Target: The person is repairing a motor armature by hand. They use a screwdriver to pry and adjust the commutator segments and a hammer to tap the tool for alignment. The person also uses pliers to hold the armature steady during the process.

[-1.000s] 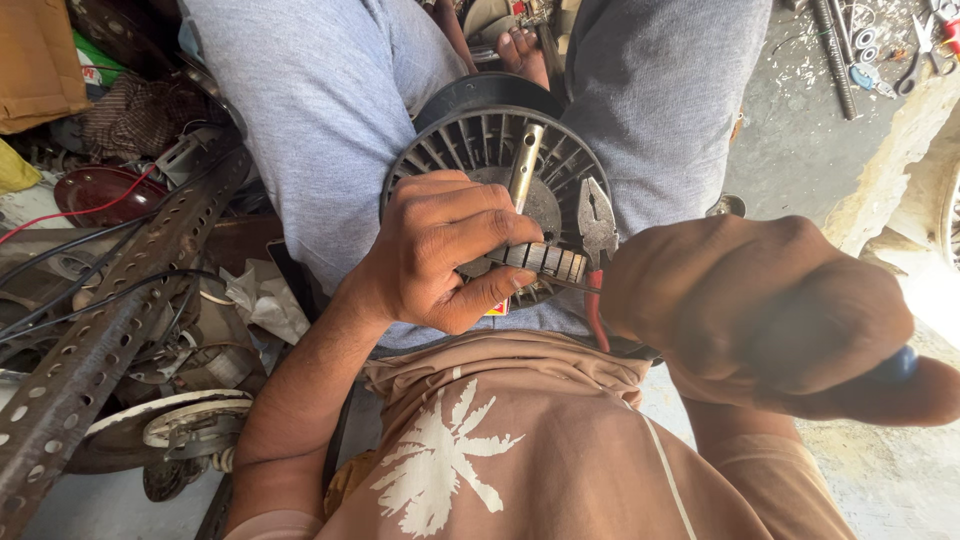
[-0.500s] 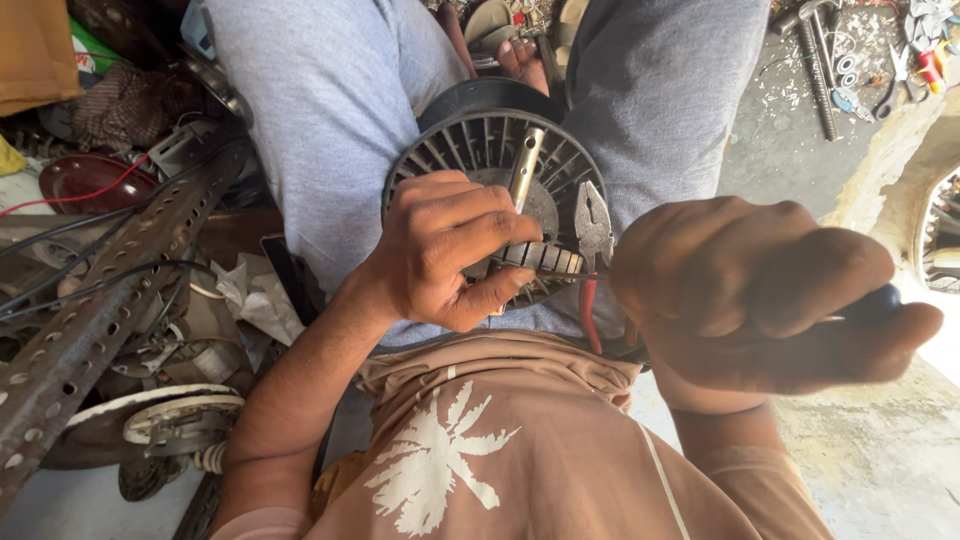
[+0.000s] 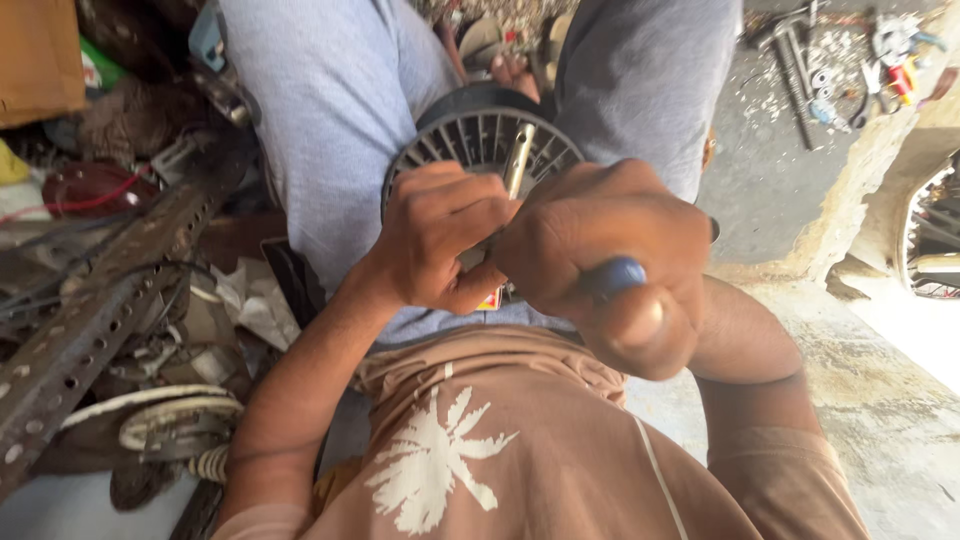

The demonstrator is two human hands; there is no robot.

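Motor housing [image 3: 470,135], black, round, ribbed, sits in your lap between grey-trousered thighs. Metal shaft [image 3: 518,160] rises from its centre. Your left hand [image 3: 440,240] rests on housing, fingers curled tight together near shaft base. Your right hand [image 3: 610,260] fisted around blue-handled tool [image 3: 615,275], fingers clamped on grip; tip hidden. Perforated metal rail [image 3: 90,320] lies to your left among scrap.

1. Two hands: a left hand [image 3: 440,235] and a right hand [image 3: 610,265], both closed at one spot.
2. One round black slotted motor housing [image 3: 470,135] between the knees.
3. One blue-handled tool [image 3: 615,275] in the right fist.
4. One metal shaft [image 3: 518,160] standing up from the housing.
5. One long perforated metal bar [image 3: 95,320] at the left.
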